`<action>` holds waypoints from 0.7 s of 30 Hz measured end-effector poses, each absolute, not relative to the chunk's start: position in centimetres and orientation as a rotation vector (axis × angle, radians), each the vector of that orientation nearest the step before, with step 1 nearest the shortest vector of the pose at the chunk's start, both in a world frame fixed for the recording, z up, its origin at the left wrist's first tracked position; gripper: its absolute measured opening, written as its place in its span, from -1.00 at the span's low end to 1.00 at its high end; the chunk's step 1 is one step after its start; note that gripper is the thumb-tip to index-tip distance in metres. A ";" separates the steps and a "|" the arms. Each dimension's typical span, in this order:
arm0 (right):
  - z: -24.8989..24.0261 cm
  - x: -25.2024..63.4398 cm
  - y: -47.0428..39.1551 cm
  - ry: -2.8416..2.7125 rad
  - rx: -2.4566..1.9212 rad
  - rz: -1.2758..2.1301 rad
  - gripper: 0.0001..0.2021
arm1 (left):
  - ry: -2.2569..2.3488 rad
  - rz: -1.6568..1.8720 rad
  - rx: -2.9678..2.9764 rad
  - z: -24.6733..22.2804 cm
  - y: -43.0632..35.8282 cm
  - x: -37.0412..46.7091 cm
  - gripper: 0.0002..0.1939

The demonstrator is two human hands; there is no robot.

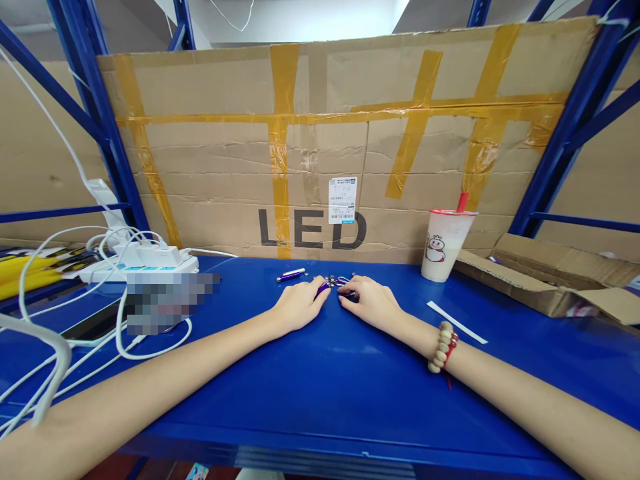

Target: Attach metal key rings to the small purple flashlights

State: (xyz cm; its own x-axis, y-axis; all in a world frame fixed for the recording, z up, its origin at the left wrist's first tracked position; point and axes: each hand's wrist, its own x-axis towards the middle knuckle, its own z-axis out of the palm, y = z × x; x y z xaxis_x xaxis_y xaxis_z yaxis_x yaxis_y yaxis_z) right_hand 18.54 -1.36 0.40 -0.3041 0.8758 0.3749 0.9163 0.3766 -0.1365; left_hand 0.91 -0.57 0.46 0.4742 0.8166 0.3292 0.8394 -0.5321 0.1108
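Both hands rest near the middle of the blue table, a short gap apart. My left hand (299, 305) is closed around a small purple piece (323, 288), its thumb and fingers pinching it. Beside it my right hand (371, 301) has its fingers curled down at the tabletop; a small dark item shows under them, too hidden to name. Several small metallic parts (331, 281) lie between the fingertips. Behind my left hand, a purple tube (291, 276) with a whitish piece (293, 272) beside it lies on the table.
A cup with a red straw (445, 247) stands at the back right, near an open cardboard box (545, 280). A white strip (457, 323) lies behind my right forearm. White cables and a power strip (145, 260) crowd the left. Taped cardboard (225, 167) stands behind the blue table (320, 393).
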 end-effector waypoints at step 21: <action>0.4 18.5 -1.3 -2.293 -1.492 -0.119 -0.78 | -1.480 -0.525 -2.654 0.6 -0.8 0.9 -0.66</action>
